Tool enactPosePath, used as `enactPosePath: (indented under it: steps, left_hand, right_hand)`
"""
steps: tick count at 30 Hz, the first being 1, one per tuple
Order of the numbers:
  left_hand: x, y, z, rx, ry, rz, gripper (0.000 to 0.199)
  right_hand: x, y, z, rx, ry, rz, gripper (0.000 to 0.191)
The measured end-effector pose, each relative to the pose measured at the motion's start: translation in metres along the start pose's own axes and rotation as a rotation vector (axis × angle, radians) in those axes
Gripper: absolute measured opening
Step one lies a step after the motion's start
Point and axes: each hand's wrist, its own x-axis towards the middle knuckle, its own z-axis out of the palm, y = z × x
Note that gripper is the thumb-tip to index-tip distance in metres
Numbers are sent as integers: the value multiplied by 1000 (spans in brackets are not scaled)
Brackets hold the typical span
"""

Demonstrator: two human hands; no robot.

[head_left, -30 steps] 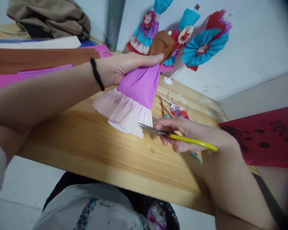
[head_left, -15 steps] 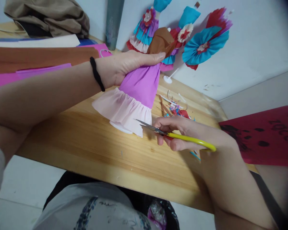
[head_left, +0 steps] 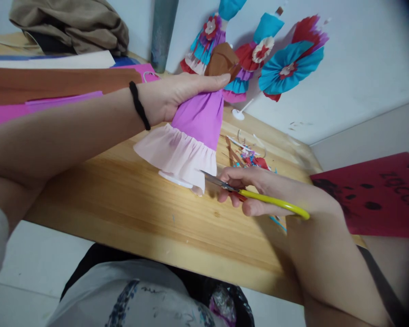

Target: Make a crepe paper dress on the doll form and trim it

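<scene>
My left hand (head_left: 187, 91) is closed around the upper part of a paper doll dress (head_left: 201, 117), thumb pressed on top. The dress has a brown top, a purple skirt and a gathered pale pink ruffle (head_left: 177, 152) at the hem. Under the ruffle a white round base (head_left: 175, 179) pokes out, close to the wooden table. In my right hand (head_left: 248, 184) are scissors (head_left: 269, 200) with yellow handles, their blades at the ruffle's lower right edge. A slit or cut corner shows in the ruffle by the blade tips.
Behind stand finished-looking paper dresses (head_left: 250, 68) and a blue fan flower (head_left: 286, 68) against the wall. Paper scraps (head_left: 252, 154) lie past my right hand. Brown paper (head_left: 61, 84) and pink sheets are at left. A red bag (head_left: 371, 195) stands right, a dark cylinder (head_left: 162, 36) at back.
The scissors have shifted slightly right, and their blades look more closed. The dress has turned a little in my left hand, its ruffle moving slightly right.
</scene>
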Motion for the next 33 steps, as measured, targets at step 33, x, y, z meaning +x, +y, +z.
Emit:
enactPosePath:
  steps: [33]
  left_hand:
    - [-3, -6, 5, 19, 7, -73, 22]
  right_hand:
    - [7, -6, 8, 58, 38, -15, 65]
